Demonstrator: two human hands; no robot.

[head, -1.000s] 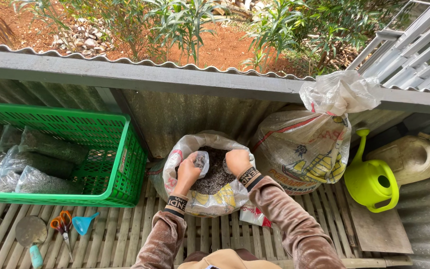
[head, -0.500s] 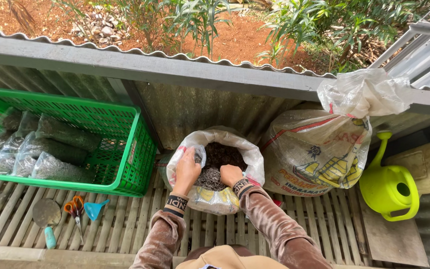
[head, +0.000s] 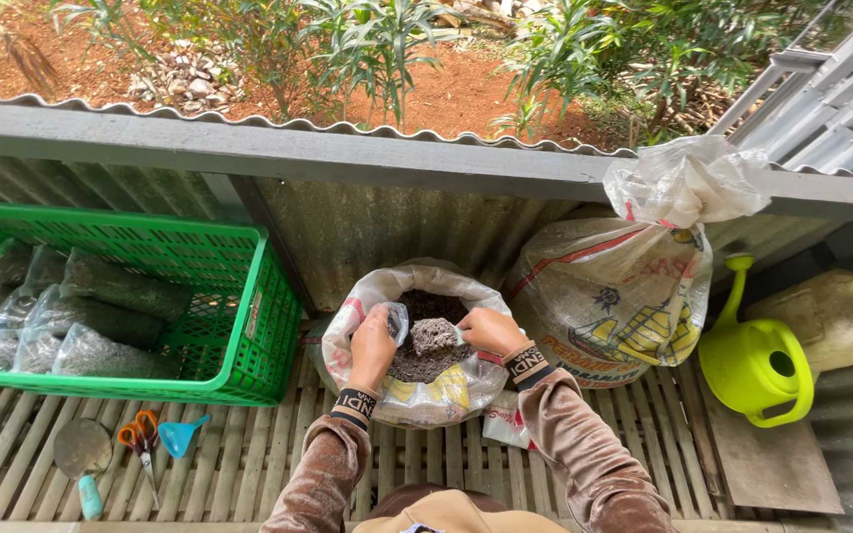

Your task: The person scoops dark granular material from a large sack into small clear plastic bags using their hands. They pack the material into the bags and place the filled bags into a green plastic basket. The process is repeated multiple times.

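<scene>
Right hand (head: 491,331) raised; soil clump (head: 433,336) beside fingers (head: 468,329).

A garden potting spot outdoors was shown. Red soil and leafy shrubs (head: 367,39) were seen beyond a corrugated metal wall (head: 387,222). A slatted bamboo floor (head: 249,464) was laid with a trowel (head: 83,454), scissors (head: 142,439) and a green watering can (head: 754,367). Filled seedling bags were stacked in a green crate (head: 239,336), and sacks of soil (head: 426,341) were stood against the wall.
</scene>
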